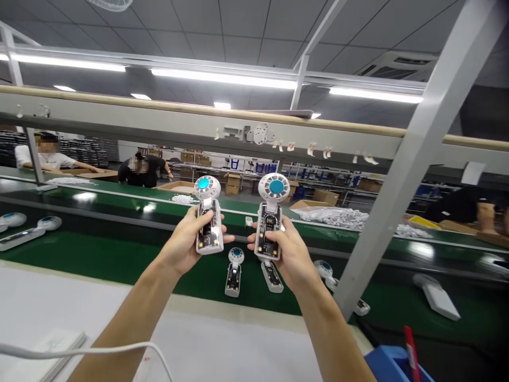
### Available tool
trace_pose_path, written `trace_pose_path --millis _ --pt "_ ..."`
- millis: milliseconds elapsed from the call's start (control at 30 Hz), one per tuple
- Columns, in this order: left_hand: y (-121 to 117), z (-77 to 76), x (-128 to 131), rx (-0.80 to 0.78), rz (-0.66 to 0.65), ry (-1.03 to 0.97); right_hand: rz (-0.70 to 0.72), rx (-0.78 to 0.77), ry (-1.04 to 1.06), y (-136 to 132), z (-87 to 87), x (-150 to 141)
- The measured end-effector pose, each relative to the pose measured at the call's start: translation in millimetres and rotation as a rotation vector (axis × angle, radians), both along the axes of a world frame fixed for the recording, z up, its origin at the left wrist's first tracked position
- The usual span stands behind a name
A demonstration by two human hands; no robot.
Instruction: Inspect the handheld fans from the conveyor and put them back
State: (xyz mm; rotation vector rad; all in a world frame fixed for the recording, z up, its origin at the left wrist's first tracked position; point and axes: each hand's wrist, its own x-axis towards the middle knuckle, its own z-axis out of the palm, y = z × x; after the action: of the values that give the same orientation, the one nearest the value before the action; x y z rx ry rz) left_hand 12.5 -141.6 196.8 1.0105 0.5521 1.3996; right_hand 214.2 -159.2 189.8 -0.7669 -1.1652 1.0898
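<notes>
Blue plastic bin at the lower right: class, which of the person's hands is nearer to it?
The right. In the picture, the right hand lies above and left of the blue plastic bin, holding a white round-headed device; the left hand is farther left, holding another.

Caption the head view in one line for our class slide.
Left hand holds one handheld fan, right hand a second handheld fan, circuitry showing, above a green conveyor belt.

Bright overhead tubes [225, 78] give cool, mostly even light, leaving glare spots on the belt [119, 254]. The table [207, 339] is well lit; the lower right edge falls dark. Wide-angle stretch shows on the leaning post [419, 154]; distant boxes [233, 182] look soft, perhaps out of focus.
</notes>
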Motion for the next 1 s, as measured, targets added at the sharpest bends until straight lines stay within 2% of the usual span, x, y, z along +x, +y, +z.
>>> trace_pose_path --millis 167,367,733,1000 --pt "-17.9 3.0 3.9 0.087 -0.103 0.102 0.022 0.049 -0.003 -5.9 3.0 3.5" --pt "-23.8 4.1 4.7 0.107 -0.192 0.147 0.041 0.06 -0.014 -7.1 3.0 6.5" --pt "-25.5 1.3 15.3 0.275 -0.188 0.196 0.087 0.069 -0.069 -13.9 4.5 -2.3" --pt "-24.5 4.0 13.6 0.332 -0.191 0.174 0.129 0.036 -0.101 -18.6 6.1 -4.4"
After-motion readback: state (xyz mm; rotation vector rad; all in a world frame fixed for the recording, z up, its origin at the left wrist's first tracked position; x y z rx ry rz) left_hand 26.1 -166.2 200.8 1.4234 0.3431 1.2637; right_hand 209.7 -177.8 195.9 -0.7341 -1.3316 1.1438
